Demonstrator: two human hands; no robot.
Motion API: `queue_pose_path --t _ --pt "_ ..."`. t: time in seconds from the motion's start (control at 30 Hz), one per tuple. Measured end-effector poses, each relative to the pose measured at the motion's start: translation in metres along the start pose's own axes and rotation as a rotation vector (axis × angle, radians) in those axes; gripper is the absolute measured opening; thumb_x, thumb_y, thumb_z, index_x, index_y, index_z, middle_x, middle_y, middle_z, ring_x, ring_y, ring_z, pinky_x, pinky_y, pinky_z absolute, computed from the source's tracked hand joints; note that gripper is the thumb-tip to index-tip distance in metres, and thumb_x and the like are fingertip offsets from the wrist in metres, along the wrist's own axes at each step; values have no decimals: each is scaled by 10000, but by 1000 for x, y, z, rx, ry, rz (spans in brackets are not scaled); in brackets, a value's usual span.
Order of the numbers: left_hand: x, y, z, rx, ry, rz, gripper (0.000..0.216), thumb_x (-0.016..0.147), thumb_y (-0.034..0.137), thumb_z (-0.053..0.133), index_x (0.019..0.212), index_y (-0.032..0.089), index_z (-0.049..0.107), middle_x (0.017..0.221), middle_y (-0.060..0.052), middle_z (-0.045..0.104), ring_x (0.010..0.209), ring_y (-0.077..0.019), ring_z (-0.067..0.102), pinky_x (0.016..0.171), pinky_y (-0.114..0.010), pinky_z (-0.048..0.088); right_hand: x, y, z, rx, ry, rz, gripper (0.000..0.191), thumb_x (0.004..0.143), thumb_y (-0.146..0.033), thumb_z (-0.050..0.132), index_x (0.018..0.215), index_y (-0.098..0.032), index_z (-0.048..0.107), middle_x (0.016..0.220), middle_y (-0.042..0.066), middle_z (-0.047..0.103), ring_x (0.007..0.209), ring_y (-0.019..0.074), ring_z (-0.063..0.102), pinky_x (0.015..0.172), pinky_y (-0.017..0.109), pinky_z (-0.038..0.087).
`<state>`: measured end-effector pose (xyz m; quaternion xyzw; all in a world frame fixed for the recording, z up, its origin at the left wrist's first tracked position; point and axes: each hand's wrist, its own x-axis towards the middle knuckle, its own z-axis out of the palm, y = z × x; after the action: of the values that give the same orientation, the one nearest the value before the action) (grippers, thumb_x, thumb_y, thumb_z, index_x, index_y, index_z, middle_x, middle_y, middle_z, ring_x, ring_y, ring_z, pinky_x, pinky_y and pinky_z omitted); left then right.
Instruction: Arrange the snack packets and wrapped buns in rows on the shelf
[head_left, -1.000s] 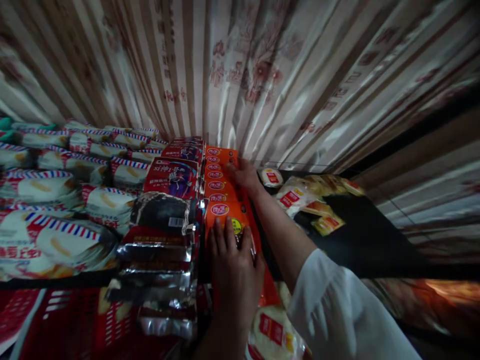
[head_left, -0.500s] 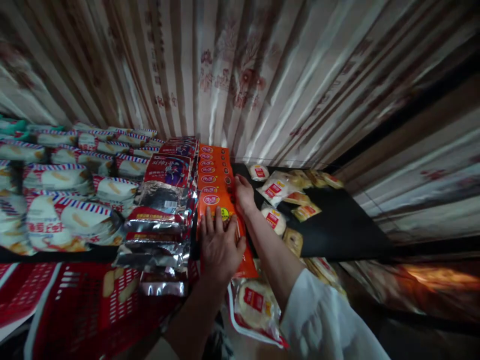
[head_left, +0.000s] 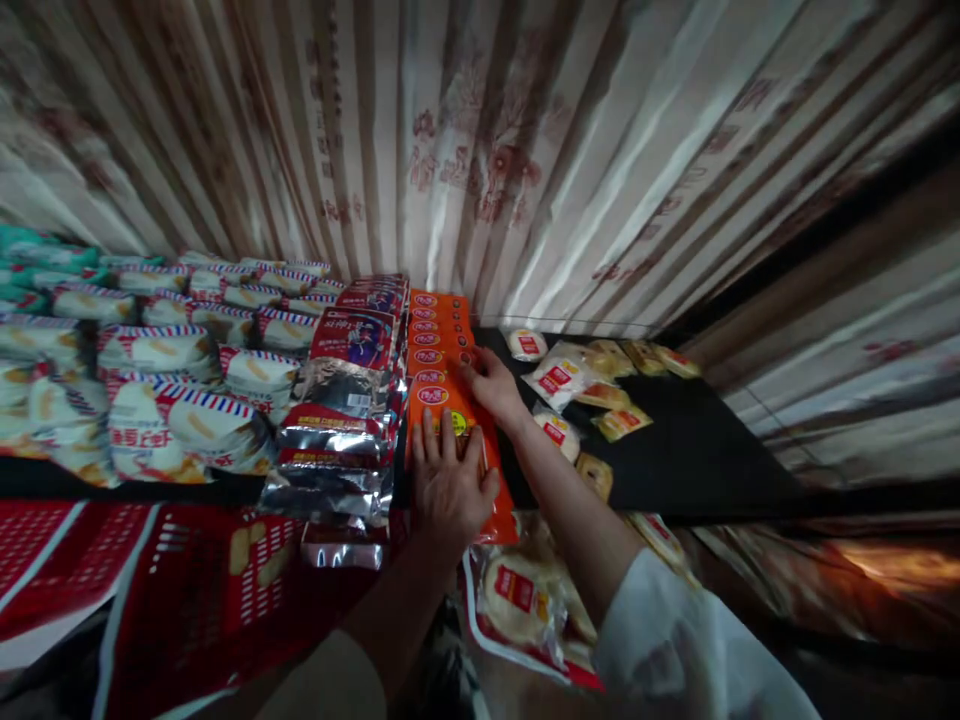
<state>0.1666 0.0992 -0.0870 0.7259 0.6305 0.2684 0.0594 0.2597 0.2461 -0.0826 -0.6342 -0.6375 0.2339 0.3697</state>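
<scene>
Black shelf [head_left: 697, 450] against striped curtain [head_left: 525, 150]. Row of orange packets [head_left: 439, 345] dead ahead, long axis front edge to back. Left hand [head_left: 450, 485] nearer, flat and spread on the frontmost one. Right hand [head_left: 491, 385] farther back on the row's right flank, grip unclear. Foil packs [head_left: 337, 440] touching on the left.

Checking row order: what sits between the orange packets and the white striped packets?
In the head view, a row of red and silver foil packets lies between the orange packets and the white striped packets.
</scene>
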Motion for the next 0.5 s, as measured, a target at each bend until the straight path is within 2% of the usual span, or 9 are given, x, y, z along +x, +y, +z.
queue_pose_path --t 0.1,0.17,0.23,0.37,0.5 --pt "0 2 -2 -5 18 -11 533 802 446 579 1287 228 545 1465 -120 390 1408 -363 180 1131 -567 187 -15 -10 -11 -159 -43 -119 473 783 -376 607 1187 -131 613 1326 155 539 1347 276 360 1118 443 264" --pt "0 3 -4 -8 8 -4 527 794 424 592 1266 194 560 1474 -149 367 1416 -355 158 1139 -547 181 -26 -11 -13 -183 -50 -142 467 800 -366 585 1204 -134 606 1304 152 557 1362 278 333 1115 448 273" --pt "0 3 -5 -19 -5 0 522 788 407 596 1256 179 563 1473 -164 363 1418 -344 157 1140 -528 194 -36 -9 -15 -165 -50 -103 449 812 -363 560 1205 -153 608 1271 140 582 1354 285 343 1095 464 305" --pt "-3 2 -6 -40 -3 0 503 779 384 595 1249 208 561 1465 -131 389 1415 -328 187 1137 -518 214 -55 -3 -19 -76 -38 -66 400 805 -374 553 1157 -204 638 1219 102 615 1336 284 363 1103 489 288" --pt "-4 0 -7 -38 -20 8 526 764 378 597 1256 196 558 1455 -140 403 1402 -333 226 1136 -519 215 -68 -1 -21 -26 -52 -88 416 808 -384 539 1180 -217 621 1266 88 587 1339 262 360 1110 481 285"
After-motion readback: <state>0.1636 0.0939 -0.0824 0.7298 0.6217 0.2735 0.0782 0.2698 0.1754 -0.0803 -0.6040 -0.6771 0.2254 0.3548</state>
